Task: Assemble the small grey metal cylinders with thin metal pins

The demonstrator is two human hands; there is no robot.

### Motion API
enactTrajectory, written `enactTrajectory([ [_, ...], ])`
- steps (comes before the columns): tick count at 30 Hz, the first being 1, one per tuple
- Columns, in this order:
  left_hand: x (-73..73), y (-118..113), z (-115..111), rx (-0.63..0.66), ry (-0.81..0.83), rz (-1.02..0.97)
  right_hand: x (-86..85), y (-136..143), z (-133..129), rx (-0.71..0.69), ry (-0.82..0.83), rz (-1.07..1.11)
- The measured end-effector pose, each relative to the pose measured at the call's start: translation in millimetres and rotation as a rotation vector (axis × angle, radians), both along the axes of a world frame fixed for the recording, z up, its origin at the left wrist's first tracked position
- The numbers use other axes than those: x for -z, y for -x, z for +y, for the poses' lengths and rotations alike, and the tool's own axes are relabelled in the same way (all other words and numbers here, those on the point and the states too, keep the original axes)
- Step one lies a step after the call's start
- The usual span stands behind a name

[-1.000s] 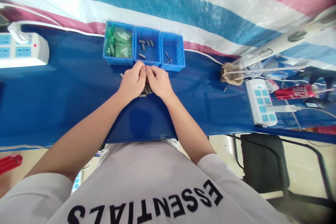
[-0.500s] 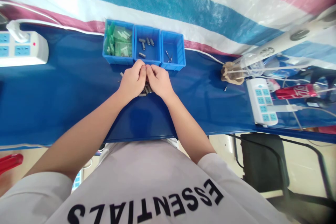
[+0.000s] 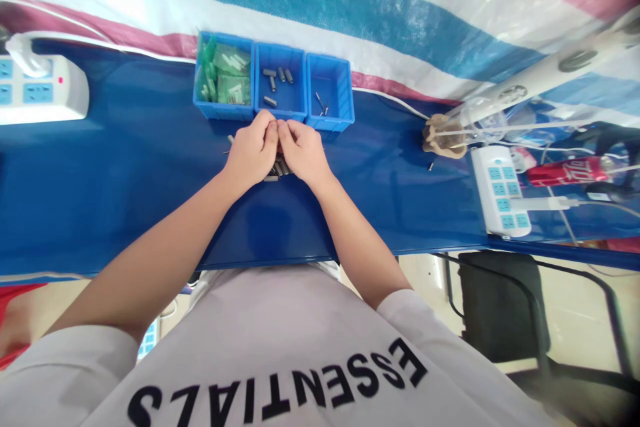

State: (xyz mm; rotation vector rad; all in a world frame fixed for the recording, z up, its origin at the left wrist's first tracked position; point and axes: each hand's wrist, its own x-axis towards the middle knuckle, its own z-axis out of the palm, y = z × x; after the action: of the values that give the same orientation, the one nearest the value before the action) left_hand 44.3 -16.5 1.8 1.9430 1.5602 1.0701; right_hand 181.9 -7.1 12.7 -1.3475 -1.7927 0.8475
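Note:
My left hand [image 3: 251, 151] and my right hand [image 3: 304, 152] meet fingertip to fingertip over the blue table. Both are closed in a pinch, and whatever lies between the fingers is hidden. Beneath them, several small grey metal pieces [image 3: 281, 167] show in a pile. Just beyond stand three blue bins side by side. The left bin [image 3: 225, 111] holds green-tinted plastic packets. Several metal cylinders [image 3: 273, 83] lie in the middle bin [image 3: 281, 52], and a few thin screw-like pieces [image 3: 326, 109] in the right bin [image 3: 330, 67].
Power strips sit at the left [image 3: 60, 90] and right [image 3: 500, 192]. Near the right one are a brown holder [image 3: 444, 136], a small screw [image 3: 431, 165], a red bottle [image 3: 567, 171] and cables. A black chair [image 3: 503, 307] stands below the table edge.
The camera view has shifted slightly. Both hands stay together over the metal pieces, with no clear change in their grip.

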Motion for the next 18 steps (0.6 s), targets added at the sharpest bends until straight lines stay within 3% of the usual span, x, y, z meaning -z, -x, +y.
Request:
enactTrajectory([
  [18, -3.1, -0.5, -0.6, -0.002, 0.034, -0.002, -1.1, -0.3, -0.4, 0.000, 0.009, -0.001],
])
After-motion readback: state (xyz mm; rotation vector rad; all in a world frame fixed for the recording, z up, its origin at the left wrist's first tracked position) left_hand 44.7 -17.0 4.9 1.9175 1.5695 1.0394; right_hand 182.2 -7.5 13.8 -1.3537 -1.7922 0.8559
